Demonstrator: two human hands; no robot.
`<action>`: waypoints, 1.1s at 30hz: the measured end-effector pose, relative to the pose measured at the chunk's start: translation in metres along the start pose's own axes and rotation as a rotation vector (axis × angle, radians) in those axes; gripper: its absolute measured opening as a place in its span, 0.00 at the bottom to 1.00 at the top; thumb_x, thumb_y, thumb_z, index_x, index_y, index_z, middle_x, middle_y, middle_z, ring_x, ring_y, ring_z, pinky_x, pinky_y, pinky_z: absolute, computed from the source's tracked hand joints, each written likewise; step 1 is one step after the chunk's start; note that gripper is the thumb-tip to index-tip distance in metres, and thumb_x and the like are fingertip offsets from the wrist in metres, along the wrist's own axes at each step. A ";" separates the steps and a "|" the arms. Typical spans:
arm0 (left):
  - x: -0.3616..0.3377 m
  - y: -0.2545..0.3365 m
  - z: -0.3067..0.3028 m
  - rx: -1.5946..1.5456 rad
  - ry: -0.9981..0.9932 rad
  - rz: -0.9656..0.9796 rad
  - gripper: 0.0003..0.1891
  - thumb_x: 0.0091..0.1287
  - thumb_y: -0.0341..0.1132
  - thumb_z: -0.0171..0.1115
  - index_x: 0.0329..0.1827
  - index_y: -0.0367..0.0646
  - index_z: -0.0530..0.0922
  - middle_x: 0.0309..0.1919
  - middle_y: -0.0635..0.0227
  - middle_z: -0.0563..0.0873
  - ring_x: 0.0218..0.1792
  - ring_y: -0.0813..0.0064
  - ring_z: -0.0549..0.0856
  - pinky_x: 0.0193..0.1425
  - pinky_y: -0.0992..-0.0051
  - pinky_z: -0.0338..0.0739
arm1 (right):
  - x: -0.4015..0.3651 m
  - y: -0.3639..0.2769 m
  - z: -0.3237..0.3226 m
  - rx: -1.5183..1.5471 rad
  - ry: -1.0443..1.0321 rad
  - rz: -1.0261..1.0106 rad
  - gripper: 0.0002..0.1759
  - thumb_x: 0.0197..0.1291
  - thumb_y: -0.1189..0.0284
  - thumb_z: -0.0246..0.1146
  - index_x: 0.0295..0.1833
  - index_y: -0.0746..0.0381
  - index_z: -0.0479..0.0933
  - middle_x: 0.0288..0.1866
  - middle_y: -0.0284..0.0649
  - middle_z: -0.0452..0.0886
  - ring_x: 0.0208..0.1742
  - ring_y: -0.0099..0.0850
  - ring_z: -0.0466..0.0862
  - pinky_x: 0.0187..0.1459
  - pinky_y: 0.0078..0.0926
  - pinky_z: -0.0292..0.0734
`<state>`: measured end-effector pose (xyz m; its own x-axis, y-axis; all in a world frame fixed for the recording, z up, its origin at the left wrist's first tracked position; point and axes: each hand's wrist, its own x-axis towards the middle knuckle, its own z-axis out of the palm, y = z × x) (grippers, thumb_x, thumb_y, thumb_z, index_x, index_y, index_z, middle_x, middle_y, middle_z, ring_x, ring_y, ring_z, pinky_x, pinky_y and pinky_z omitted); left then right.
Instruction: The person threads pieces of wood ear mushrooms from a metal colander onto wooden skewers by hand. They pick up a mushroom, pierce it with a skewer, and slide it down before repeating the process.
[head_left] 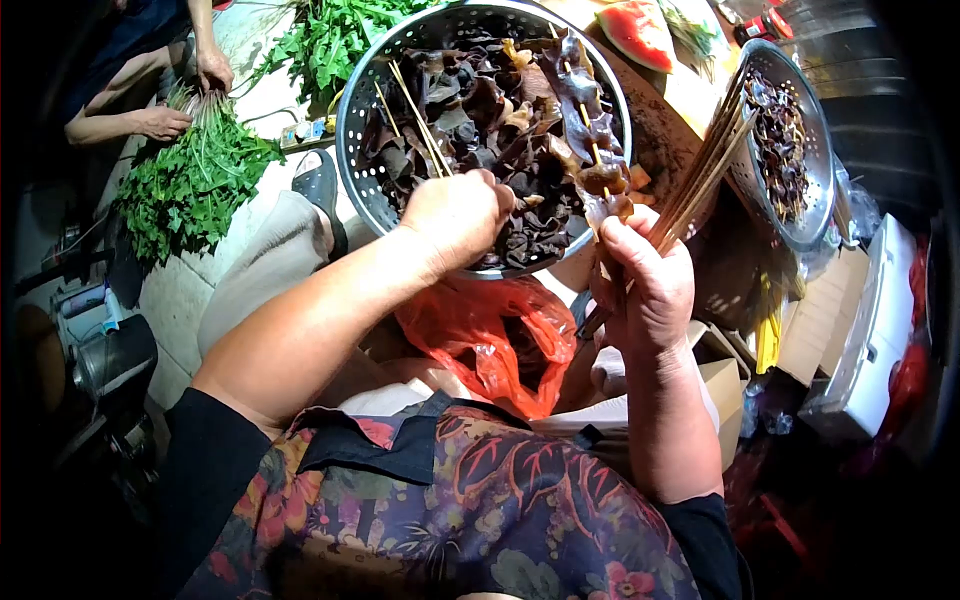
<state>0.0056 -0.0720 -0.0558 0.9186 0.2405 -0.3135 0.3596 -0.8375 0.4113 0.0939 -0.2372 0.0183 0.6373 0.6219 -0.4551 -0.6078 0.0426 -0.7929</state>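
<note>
My left hand (460, 215) is closed over the lower edge of a perforated metal colander (352, 165), its fingers curled down at dark, wrinkled fungus pieces (470, 125); what they grip is hidden. Several thin sticks (418, 118) stand in the fungus just above this hand. My right hand (652, 280) is closed at the colander's right side. Its thumb and fingers pinch the lower end of a skewer (595, 140) threaded with fungus pieces. A fanned bundle of bare brown sticks (705, 180) is held in that same hand.
A second colander (820, 150) with loaded skewers is at the right, near a white box (868, 335). A red plastic bag (490, 335) lies below my hands. Another person's hands (190, 100) hold leafy greens (195, 185). Cut watermelon (637, 35) is at the top.
</note>
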 end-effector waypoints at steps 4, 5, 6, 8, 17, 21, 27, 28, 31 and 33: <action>0.012 -0.021 -0.010 -0.684 0.051 -0.062 0.06 0.57 0.32 0.60 0.32 0.40 0.81 0.27 0.71 0.83 0.33 0.75 0.82 0.40 0.76 0.76 | -0.001 -0.005 -0.001 0.003 0.043 -0.015 0.06 0.54 0.75 0.64 0.33 0.66 0.74 0.23 0.31 0.74 0.19 0.15 0.69 0.20 0.11 0.61; 0.016 -0.027 -0.011 -0.804 0.126 -0.054 0.06 0.57 0.30 0.59 0.31 0.37 0.80 0.24 0.75 0.80 0.28 0.82 0.78 0.32 0.79 0.75 | -0.001 -0.006 -0.001 0.014 0.043 -0.009 0.06 0.54 0.75 0.64 0.33 0.66 0.74 0.23 0.31 0.74 0.20 0.15 0.69 0.21 0.11 0.61; 0.011 -0.022 -0.031 -0.926 0.062 -0.207 0.04 0.58 0.31 0.59 0.32 0.40 0.79 0.22 0.75 0.78 0.22 0.85 0.76 0.23 0.81 0.71 | -0.002 -0.006 -0.001 0.027 0.041 -0.003 0.06 0.54 0.76 0.63 0.33 0.66 0.74 0.23 0.31 0.74 0.20 0.15 0.69 0.21 0.11 0.61; 0.010 -0.022 -0.049 -1.230 0.027 -0.356 0.04 0.59 0.32 0.59 0.35 0.43 0.78 0.20 0.77 0.75 0.18 0.87 0.73 0.18 0.83 0.67 | -0.002 -0.007 -0.002 0.003 0.023 0.016 0.06 0.54 0.76 0.63 0.33 0.67 0.74 0.23 0.30 0.73 0.20 0.15 0.68 0.21 0.11 0.60; 0.007 -0.037 -0.068 -1.551 0.131 -0.407 0.07 0.64 0.34 0.54 0.41 0.42 0.75 0.30 0.69 0.79 0.21 0.77 0.82 0.22 0.80 0.77 | -0.004 -0.009 0.008 -0.110 -0.021 0.159 0.08 0.54 0.73 0.64 0.35 0.66 0.74 0.22 0.29 0.72 0.19 0.15 0.67 0.20 0.11 0.58; 0.009 -0.039 -0.064 -1.608 0.196 -0.409 0.06 0.66 0.36 0.53 0.36 0.43 0.73 0.25 0.72 0.76 0.19 0.79 0.80 0.22 0.79 0.77 | -0.004 -0.006 0.007 -0.093 -0.061 0.190 0.09 0.53 0.74 0.65 0.37 0.66 0.74 0.25 0.31 0.74 0.21 0.15 0.69 0.22 0.10 0.62; 0.010 -0.037 -0.064 -1.643 0.262 -0.395 0.06 0.66 0.35 0.53 0.40 0.44 0.75 0.25 0.73 0.77 0.18 0.83 0.78 0.22 0.80 0.76 | -0.006 -0.006 0.007 -0.095 -0.054 0.191 0.09 0.53 0.75 0.65 0.38 0.67 0.74 0.27 0.31 0.75 0.22 0.16 0.70 0.23 0.11 0.63; 0.011 -0.035 -0.065 -1.640 0.286 -0.384 0.06 0.65 0.34 0.53 0.41 0.43 0.75 0.26 0.72 0.78 0.17 0.84 0.76 0.21 0.82 0.75 | -0.006 -0.006 0.008 -0.095 -0.055 0.189 0.09 0.53 0.75 0.65 0.38 0.67 0.74 0.27 0.31 0.75 0.22 0.16 0.70 0.23 0.11 0.63; 0.015 -0.038 -0.063 -1.473 0.362 -0.312 0.06 0.65 0.32 0.54 0.40 0.43 0.77 0.26 0.72 0.79 0.15 0.86 0.72 0.19 0.84 0.70 | -0.006 -0.009 0.008 -0.103 -0.039 0.212 0.10 0.53 0.75 0.65 0.39 0.67 0.75 0.27 0.31 0.75 0.22 0.16 0.71 0.23 0.11 0.63; 0.011 -0.033 -0.069 -1.458 0.365 -0.323 0.05 0.65 0.31 0.54 0.40 0.44 0.77 0.25 0.74 0.78 0.14 0.88 0.70 0.17 0.88 0.65 | -0.006 -0.009 0.007 -0.112 -0.045 0.207 0.10 0.53 0.75 0.65 0.39 0.67 0.75 0.27 0.32 0.75 0.22 0.16 0.71 0.23 0.11 0.64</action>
<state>0.0151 -0.0080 -0.0142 0.6832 0.5970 -0.4205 0.1877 0.4130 0.8912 0.0918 -0.2361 0.0307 0.4810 0.6429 -0.5961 -0.6657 -0.1746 -0.7255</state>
